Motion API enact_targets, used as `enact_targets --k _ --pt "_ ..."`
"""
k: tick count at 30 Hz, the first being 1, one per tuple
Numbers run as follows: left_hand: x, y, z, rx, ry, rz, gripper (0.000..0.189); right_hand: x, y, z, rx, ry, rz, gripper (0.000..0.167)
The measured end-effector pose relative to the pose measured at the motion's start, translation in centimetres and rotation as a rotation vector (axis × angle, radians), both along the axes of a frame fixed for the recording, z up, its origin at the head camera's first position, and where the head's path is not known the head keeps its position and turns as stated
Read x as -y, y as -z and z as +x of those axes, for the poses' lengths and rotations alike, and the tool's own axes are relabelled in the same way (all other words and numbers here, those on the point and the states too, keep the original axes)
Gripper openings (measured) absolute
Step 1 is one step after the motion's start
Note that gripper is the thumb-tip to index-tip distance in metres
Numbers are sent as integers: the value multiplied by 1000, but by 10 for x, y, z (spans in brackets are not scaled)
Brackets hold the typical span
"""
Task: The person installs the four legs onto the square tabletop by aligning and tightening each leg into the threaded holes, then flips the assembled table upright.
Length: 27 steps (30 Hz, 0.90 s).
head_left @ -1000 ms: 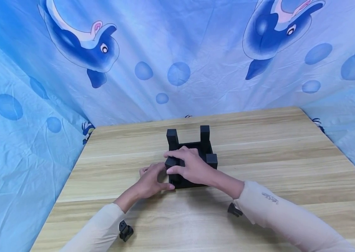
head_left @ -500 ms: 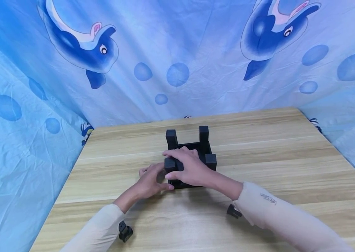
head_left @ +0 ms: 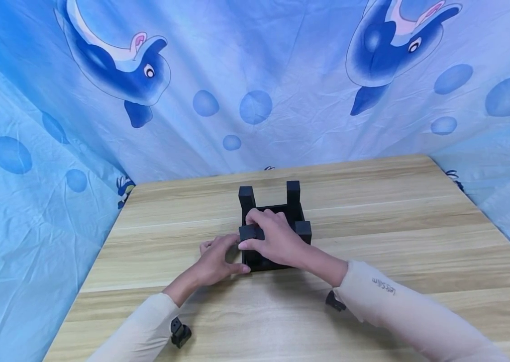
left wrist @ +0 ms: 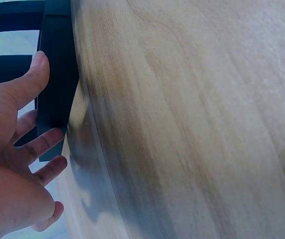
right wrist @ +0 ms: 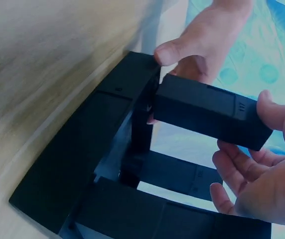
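Note:
A black frame [head_left: 270,267] with square upright legs lies on the table, like an upturned small stool. My right hand [head_left: 277,241] pinches the near-left leg [head_left: 247,233] between thumb and fingers. In the right wrist view, that leg [right wrist: 202,107] is a rectangular block with small marks near its gripped end, its other end close to the frame's corner. Whether it is joined there cannot be seen. My left hand [head_left: 216,261] holds the same corner from the left, its thumb [left wrist: 38,69] against the frame's side and its fingers spread around the edge.
Three more legs stand at the other corners: far left [head_left: 246,195], far right [head_left: 293,192] and near right [head_left: 303,230]. The wood-grain table [head_left: 372,216] ends at a blue dolphin-print curtain [head_left: 255,65] behind and at both sides. Black wrist mounts [head_left: 180,333] hang below both sleeves.
The near-left leg has turned slightly and its top shifted a little right. My right index finger has drawn in from the left. My left hand keeps its place at the corner.

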<state>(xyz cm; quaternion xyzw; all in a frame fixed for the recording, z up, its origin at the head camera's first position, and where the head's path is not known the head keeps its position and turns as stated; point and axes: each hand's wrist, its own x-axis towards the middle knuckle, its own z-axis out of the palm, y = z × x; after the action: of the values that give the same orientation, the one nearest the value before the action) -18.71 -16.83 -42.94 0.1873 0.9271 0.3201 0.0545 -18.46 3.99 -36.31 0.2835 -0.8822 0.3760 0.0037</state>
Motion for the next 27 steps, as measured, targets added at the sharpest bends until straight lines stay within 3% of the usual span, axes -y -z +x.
enact_targets --k 6,13,20,24,27 --pt "-1 0 0 7 5 -9 50 5 2 2 11 71 56 42" --pt "0 -1 0 17 -2 -8 48 -1 -7 6 -20 -49 110 60" --pt "1 0 0 16 2 -4 53 -7 -20 5 -11 -128 106 41" --pt "1 1 0 7 1 0 53 -6 -20 1 -24 -80 115 28" --pt "2 1 0 -1 4 0 54 -3 -17 0 -4 -15 140 33"
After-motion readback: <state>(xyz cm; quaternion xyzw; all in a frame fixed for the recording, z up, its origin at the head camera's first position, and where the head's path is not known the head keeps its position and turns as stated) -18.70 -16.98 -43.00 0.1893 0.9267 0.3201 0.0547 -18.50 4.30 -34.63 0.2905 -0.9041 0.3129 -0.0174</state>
